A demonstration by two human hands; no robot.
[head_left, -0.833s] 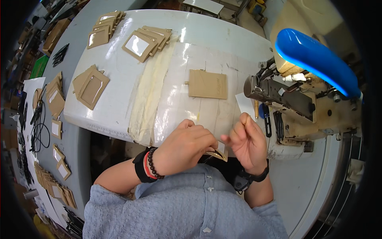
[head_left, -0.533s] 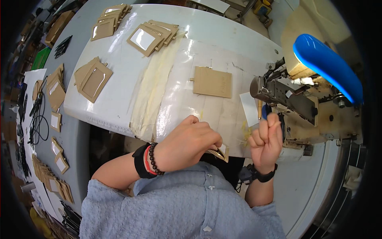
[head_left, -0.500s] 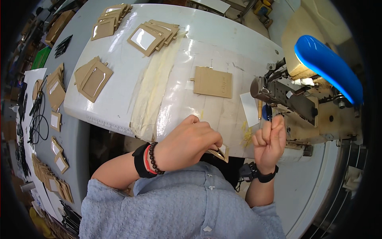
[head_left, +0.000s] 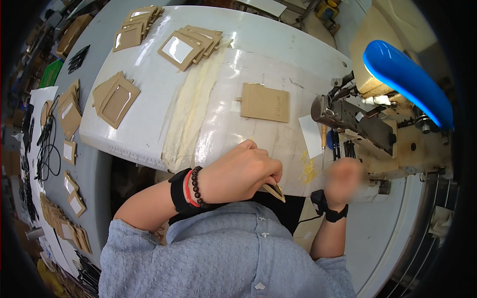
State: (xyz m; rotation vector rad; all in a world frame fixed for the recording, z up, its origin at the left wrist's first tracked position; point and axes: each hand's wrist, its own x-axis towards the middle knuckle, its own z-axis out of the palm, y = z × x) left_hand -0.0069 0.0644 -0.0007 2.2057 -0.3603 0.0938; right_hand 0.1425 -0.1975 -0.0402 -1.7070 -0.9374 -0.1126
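My left hand (head_left: 238, 171) is closed on a small tan card holder (head_left: 275, 192) near the table's front edge. Most of that holder is hidden by the fingers; one corner and an edge stick out to the right. My right hand (head_left: 344, 179) is smeared at the front of the sewing machine (head_left: 355, 119), so its fingers cannot be read. Just beyond it lie slim black tools (head_left: 336, 145) and an awl with a wooden handle (head_left: 324, 136). A tan card holder (head_left: 265, 103) lies flat on the table ahead of my left hand.
Tan holders with clear windows lie in a fanned stack (head_left: 186, 47), another stack (head_left: 131, 35) and a pair (head_left: 118, 102). A white card (head_left: 310, 135) and yellow thread scraps (head_left: 308, 171) are near the machine. More holders (head_left: 64, 221) line the grey left table.
My right hand has moved down toward me, uncovering the black tools behind it. My left hand still grips the holder, which has tilted slightly.
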